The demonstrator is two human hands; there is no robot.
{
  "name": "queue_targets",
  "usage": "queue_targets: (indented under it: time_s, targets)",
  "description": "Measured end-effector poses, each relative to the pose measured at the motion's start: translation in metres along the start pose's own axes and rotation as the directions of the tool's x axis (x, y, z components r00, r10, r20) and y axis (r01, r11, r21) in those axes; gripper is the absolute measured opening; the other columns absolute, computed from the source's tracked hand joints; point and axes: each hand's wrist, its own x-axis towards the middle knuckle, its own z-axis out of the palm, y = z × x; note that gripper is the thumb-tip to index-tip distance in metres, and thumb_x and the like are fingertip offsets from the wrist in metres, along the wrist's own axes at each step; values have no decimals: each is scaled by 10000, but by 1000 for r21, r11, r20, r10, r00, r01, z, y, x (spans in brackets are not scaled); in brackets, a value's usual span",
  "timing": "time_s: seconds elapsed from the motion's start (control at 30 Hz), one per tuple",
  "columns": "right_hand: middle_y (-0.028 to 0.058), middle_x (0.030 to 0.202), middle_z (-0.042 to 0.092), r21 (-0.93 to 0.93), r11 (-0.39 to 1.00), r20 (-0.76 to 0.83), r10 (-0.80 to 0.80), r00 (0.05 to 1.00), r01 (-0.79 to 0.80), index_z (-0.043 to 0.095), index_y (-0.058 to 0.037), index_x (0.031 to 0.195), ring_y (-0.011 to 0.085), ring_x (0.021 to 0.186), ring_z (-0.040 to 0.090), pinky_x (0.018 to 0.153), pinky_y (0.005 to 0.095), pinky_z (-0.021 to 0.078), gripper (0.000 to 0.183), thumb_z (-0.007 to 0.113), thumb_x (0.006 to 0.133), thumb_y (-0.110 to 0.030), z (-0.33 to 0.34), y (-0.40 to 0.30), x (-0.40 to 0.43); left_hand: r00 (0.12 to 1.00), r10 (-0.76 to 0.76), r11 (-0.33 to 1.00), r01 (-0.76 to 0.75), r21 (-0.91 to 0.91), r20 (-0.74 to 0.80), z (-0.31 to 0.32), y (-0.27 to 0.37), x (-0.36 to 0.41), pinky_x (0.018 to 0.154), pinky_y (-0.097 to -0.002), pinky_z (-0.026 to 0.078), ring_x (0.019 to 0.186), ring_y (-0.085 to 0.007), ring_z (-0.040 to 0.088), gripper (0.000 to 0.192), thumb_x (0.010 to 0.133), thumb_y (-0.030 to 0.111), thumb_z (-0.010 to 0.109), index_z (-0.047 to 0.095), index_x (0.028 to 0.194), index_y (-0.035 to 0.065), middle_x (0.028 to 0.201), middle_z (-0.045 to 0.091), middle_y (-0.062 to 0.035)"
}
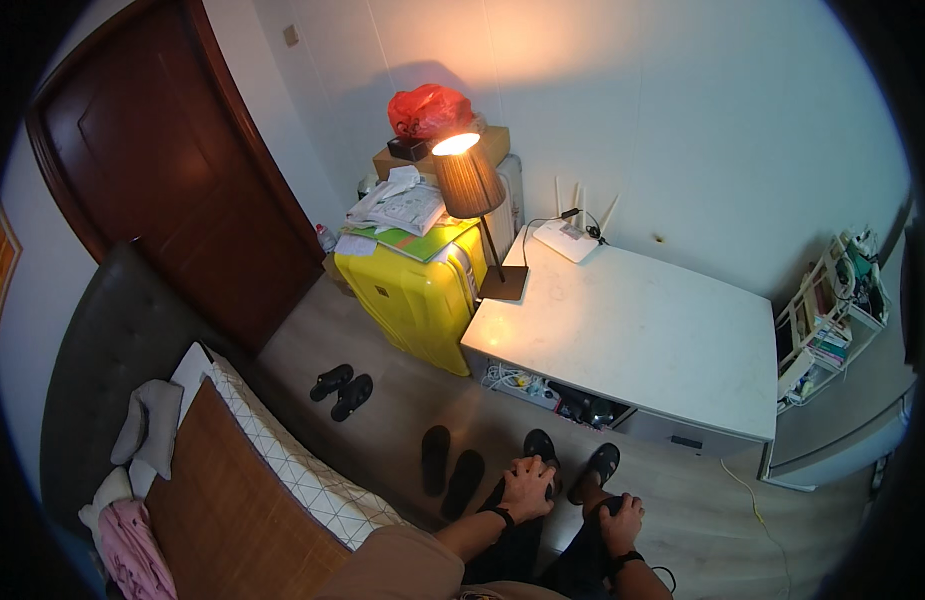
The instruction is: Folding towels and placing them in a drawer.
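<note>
My left hand (528,489) rests on my left knee, palm down with its fingers spread. On my right knee lies my right hand (622,523), its fingers draped over the dark trousers (578,559). Neither hand holds anything. Each wrist wears a dark band. My feet, in black clogs (603,463), stand on the floor in front of a low white-topped cabinet (642,330). A lit table lamp (470,180) with a pleated brown shade stands at the cabinet's left end. Behind it sits a white router (566,240) with upright antennas.
A yellow suitcase (410,307) stacked with papers stands left of the cabinet. Black slippers (462,484) and another pair of clogs (351,397) lie on the floor. At left is a bed with a brown mat (237,510); at right, a rack (830,337) and a cable (759,510).
</note>
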Motion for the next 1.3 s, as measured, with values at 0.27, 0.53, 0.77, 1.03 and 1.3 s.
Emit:
queue_targets:
  time_s: [0.27, 0.53, 0.77, 1.03, 1.3]
  targets:
    - [164, 1091, 562, -15, 987, 10, 159, 987, -159, 608, -51, 1071, 374, 1031, 534, 844, 492, 492, 530, 672, 662, -383, -3, -12, 11, 1000, 7, 1000, -8, -19, -31, 2, -1, 1, 918, -622, 374, 1244, -465, 386, 719, 698, 413, 709, 471, 1336, 182, 1444, 333, -187]
    - [165, 1056, 587, 43, 991, -50, 125, 991, -123, 635, -50, 1031, 372, 998, 551, 837, 474, 494, 491, 674, 665, -375, -5, -4, 10, 999, -7, 999, 5, -33, -52, 2, 3, 0, 917, -588, 386, 1220, -481, 379, 720, 682, 443, 721, 501, 1319, 187, 1436, 352, -169]
    - [167, 1064, 601, 32, 977, -67, 212, 975, -210, 646, -57, 1028, 372, 995, 558, 861, 459, 484, 462, 672, 673, -351, -14, 5, 11, 997, -20, 1000, 20, 0, -68, 5, 1, 3, 897, -592, 399, 1219, -481, 380, 716, 671, 449, 727, 509, 1303, 191, 1434, 355, -170]
    - [156, 1082, 601, 27, 968, -39, 250, 967, -249, 645, -80, 1051, 366, 1019, 559, 876, 455, 483, 481, 680, 675, -376, -17, 15, 11, 999, -6, 1000, 4, -31, -53, -1, 3, 4, 911, -604, 393, 1221, -484, 382, 716, 674, 429, 726, 500, 1305, 176, 1434, 358, -177]
    - [158, 1069, 601, 32, 968, -35, 249, 968, -248, 641, -73, 1046, 366, 1001, 567, 861, 459, 490, 485, 676, 674, -383, -15, 16, 11, 999, -32, 999, 33, -27, 19, -8, 5, 3, 954, -600, 366, 1264, -480, 343, 719, 703, 424, 702, 479, 1341, 177, 1467, 328, -176]
